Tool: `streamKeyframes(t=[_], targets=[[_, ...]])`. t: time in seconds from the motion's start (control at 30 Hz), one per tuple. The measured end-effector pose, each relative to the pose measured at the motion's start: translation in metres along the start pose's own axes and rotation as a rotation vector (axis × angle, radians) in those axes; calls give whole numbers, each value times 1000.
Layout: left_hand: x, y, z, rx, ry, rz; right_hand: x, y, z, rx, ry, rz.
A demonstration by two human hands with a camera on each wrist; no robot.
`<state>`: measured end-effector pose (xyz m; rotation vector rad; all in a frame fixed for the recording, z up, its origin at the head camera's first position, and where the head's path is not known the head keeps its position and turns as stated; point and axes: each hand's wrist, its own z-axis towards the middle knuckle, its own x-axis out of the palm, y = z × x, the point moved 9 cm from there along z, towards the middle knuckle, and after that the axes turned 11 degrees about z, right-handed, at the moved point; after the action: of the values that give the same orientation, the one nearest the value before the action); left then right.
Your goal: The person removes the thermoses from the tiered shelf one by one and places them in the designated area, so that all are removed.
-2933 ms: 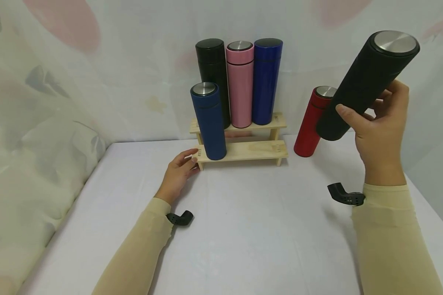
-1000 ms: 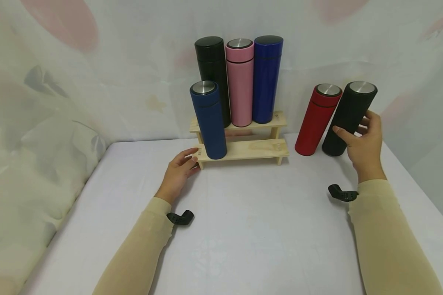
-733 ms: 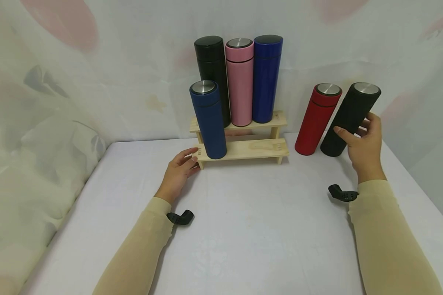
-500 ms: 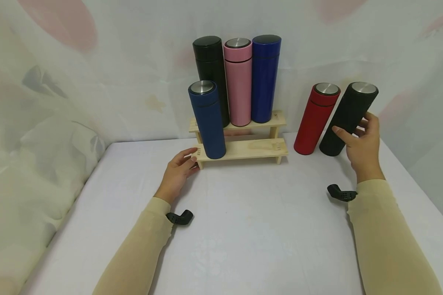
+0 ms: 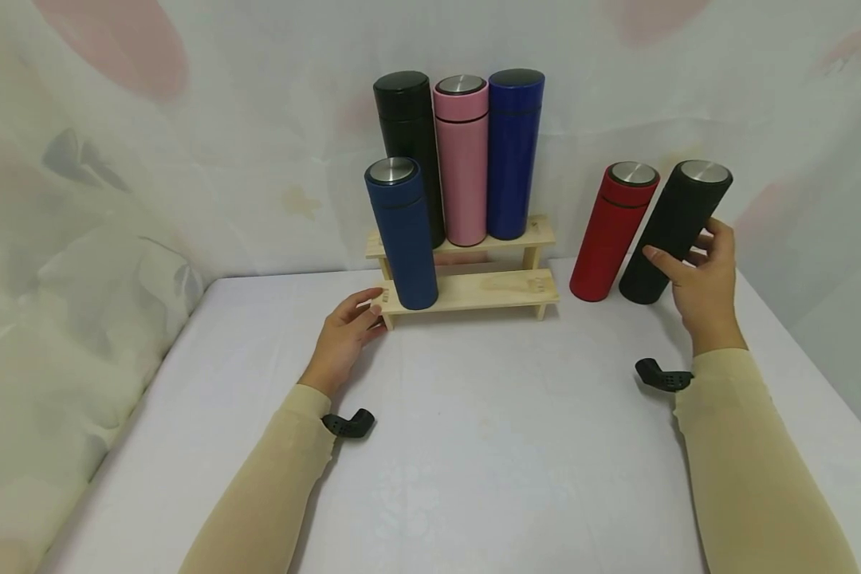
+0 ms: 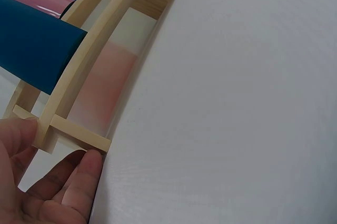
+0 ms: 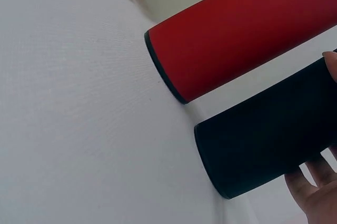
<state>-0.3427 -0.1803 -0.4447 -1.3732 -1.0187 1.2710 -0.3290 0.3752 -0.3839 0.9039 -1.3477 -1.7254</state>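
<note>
My right hand (image 5: 706, 287) grips a black thermos bottle (image 5: 678, 227) with a steel-topped lid, thumb on the near side and fingers round the far side. Its base is at the tabletop, seen in the right wrist view, where the dark bottle (image 7: 268, 129) lies close beside the red thermos bottle (image 7: 237, 34) with a narrow gap between. At the left end of a two-step wooden stand (image 5: 495, 292), my left hand (image 5: 340, 339) holds the lower step's end, thumb and fingers about its corner in the left wrist view. A blue thermos bottle (image 5: 404, 235) stands on that step's left part.
On the upper step stand a black thermos bottle (image 5: 409, 135), a pink one (image 5: 462, 167) and a glossy blue one (image 5: 514, 159). A white cloth covers the table (image 5: 459, 446). Patterned fabric (image 5: 280, 119) hangs behind and at the sides.
My right hand has brought the raised black thermos bottle down to the table, right of the red one; it has barely moved in the last second. My left hand has stayed at the stand.
</note>
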Motion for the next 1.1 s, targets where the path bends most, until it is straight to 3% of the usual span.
streamKeyframes(t=[0.23, 0.4, 0.53, 0.77, 1.1], targets=[[0, 0, 0, 6, 2, 4, -1, 5, -2, 43, -4, 14], [0, 1, 0, 1, 0, -5, -7, 16, -1, 28, -25, 70], [0, 0, -1, 4, 2, -4, -13, 26, 0, 13, -45, 188], [2, -1, -1, 5, 6, -5, -25, 47, -3, -85, -97, 440], [2, -3, -2, 6, 7, -7, -31, 74, -11, -151, -104, 609]])
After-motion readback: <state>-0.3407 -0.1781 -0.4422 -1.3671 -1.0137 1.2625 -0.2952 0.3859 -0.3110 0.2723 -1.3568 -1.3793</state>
